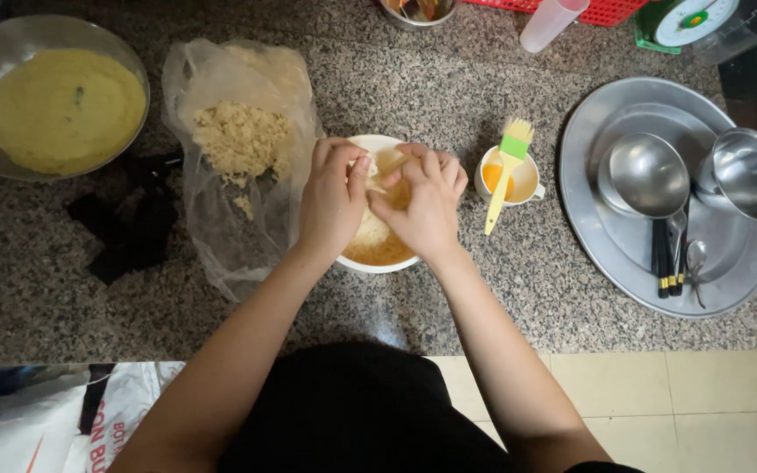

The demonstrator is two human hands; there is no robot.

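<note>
your left hand point(333, 203) and right hand point(422, 203) were closed on pale dough point(377, 175) over the white bowl point(370, 259). you did best keeping it low, pressing evenly.

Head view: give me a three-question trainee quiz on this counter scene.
1. True or false: both hands are over the round white bowl.
2. What rests in the small white cup right of that bowl? A) metal spoon B) brush with yellow handle and green head C) black chopsticks
3. Where does the clear plastic bag of pale crumbs lie relative to the white bowl?

Key
1. True: the left hand and right hand meet above it, pinching a pale lump.
2. B, the brush.
3. To its left, on the speckled stone counter.
</note>
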